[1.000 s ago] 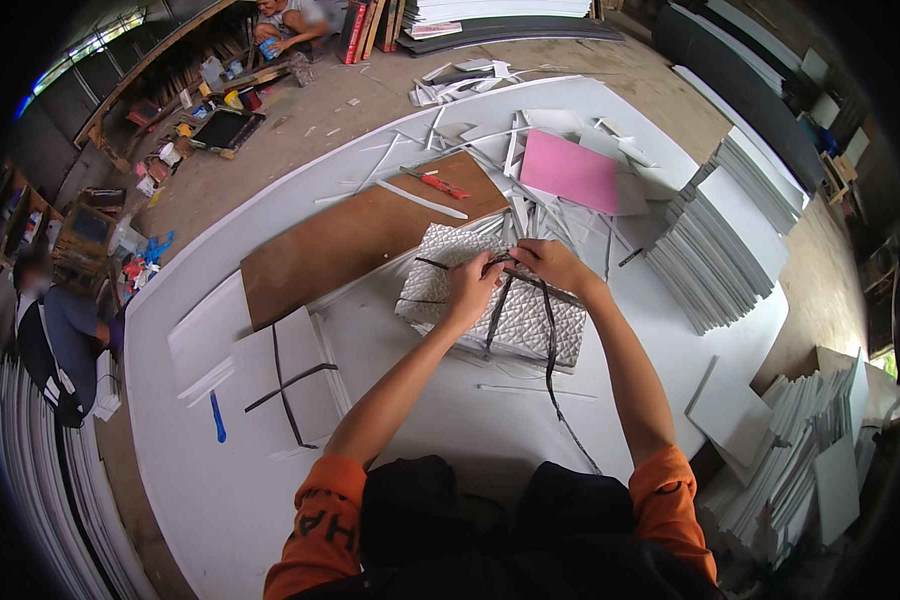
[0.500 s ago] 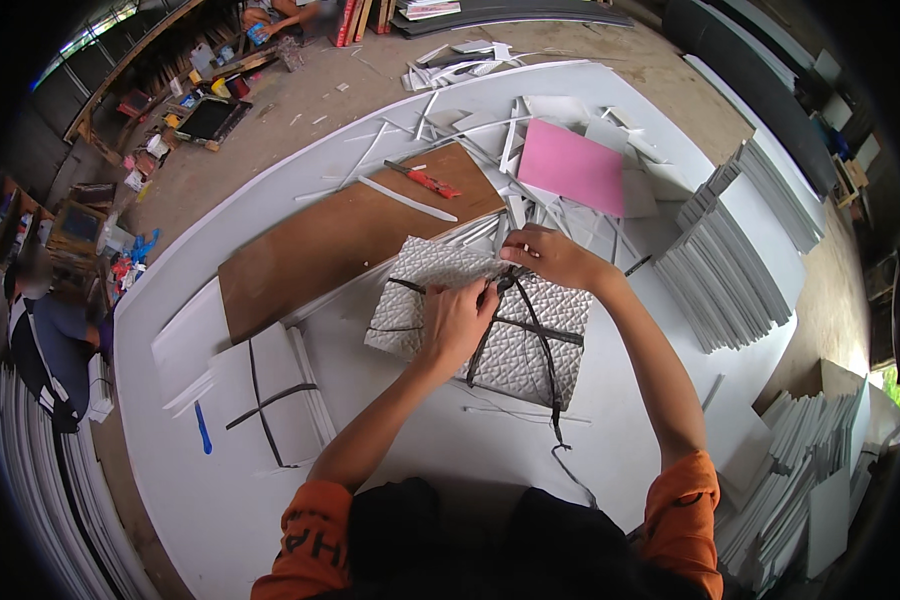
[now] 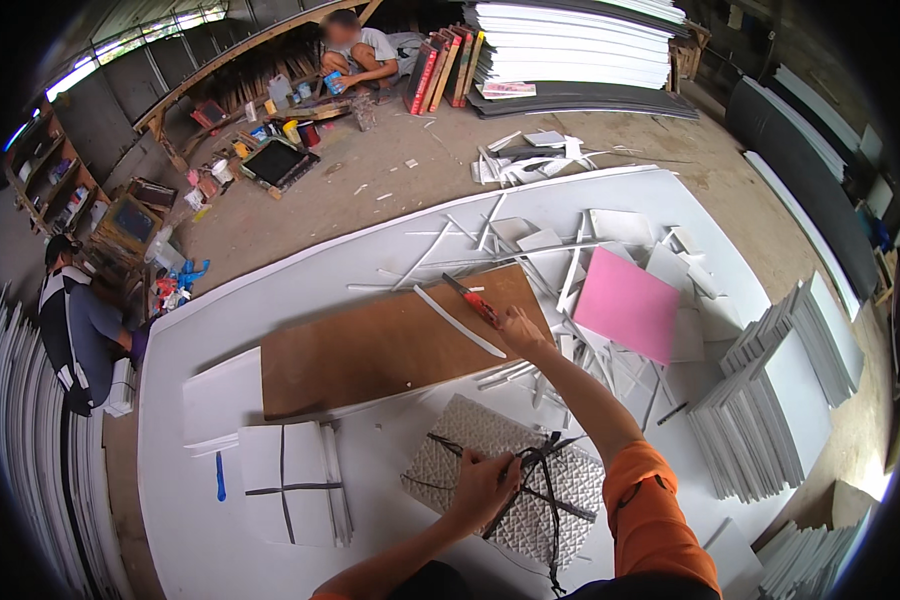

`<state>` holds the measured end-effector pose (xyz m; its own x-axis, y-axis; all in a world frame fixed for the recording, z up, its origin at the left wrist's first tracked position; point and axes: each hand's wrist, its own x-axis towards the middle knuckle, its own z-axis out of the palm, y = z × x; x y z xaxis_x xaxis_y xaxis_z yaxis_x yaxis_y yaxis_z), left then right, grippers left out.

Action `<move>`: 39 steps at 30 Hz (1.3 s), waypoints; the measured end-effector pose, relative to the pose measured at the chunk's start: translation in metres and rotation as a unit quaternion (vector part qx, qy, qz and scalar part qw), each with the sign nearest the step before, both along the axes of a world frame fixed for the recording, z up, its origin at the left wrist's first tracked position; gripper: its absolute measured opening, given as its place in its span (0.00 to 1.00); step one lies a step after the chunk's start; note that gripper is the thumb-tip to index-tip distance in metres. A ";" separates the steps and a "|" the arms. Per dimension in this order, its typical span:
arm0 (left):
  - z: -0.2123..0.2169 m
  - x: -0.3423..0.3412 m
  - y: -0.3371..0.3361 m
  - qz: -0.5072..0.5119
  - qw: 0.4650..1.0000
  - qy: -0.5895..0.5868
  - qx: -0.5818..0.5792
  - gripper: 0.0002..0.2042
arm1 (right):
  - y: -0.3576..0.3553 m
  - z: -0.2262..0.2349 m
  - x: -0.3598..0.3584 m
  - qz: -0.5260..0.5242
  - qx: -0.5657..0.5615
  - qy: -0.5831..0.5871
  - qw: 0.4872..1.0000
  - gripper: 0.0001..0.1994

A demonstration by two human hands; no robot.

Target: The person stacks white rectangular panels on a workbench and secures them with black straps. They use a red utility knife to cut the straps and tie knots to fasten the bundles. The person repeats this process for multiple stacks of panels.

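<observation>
A bundle of grey textured panels (image 3: 460, 440) lies on the white work surface (image 3: 310, 290), crossed by black straps (image 3: 540, 462). My left hand (image 3: 480, 487) rests on the bundle and pinches the straps near their knot. My right hand (image 3: 518, 328) is stretched far forward over the brown board (image 3: 370, 350), its fingers touching the handle end of a red utility knife (image 3: 473, 300) that lies there. A long white strip (image 3: 460, 322) lies beside the knife.
A tied stack of white sheets (image 3: 290, 482) and a blue pen (image 3: 220, 478) lie at left. A pink sheet (image 3: 627, 304) and several white offcuts lie beyond. White panel stacks (image 3: 760, 410) stand at right. Two people sit farther off at left and far back.
My right hand left the bundle and reached forward to the red knife on the brown board. My left hand stayed on the straps. The view tilted upward.
</observation>
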<state>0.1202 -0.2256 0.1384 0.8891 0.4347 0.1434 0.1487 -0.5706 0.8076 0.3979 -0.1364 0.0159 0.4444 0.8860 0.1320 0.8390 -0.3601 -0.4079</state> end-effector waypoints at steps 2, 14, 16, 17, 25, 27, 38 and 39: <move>-0.002 0.002 -0.004 -0.007 1.000 0.002 -0.028 0.11 | 0.004 -0.028 0.014 -0.003 -0.003 -0.026 1.000 0.10; -0.007 0.003 0.000 -0.020 0.999 -0.018 0.036 0.09 | 0.029 -0.022 0.015 -0.104 -0.070 -0.020 0.992 0.16; -0.008 -0.003 0.006 0.007 1.000 -0.001 0.026 0.10 | 0.019 0.047 -0.011 -0.069 -0.076 0.157 0.982 0.16; -0.004 -0.005 0.005 0.002 1.000 0.007 0.027 0.10 | 0.002 0.091 -0.011 -0.055 -0.075 0.290 0.953 0.16; -0.014 0.004 -0.004 0.001 0.999 -0.037 0.004 0.12 | -0.163 0.207 -0.047 -0.091 0.214 0.564 0.792 0.18; -0.016 0.006 -0.003 0.002 0.999 -0.052 0.005 0.13 | -0.208 0.217 -0.068 -0.093 0.234 0.560 0.789 0.21; -0.024 0.016 -0.003 0.054 0.987 -0.059 0.140 0.12 | -0.325 0.257 -0.248 -0.205 -0.022 0.013 0.978 0.14; -0.020 0.012 -0.010 0.065 0.982 -0.065 0.167 0.12 | -0.323 0.258 -0.261 -0.208 -0.045 -0.047 0.976 0.16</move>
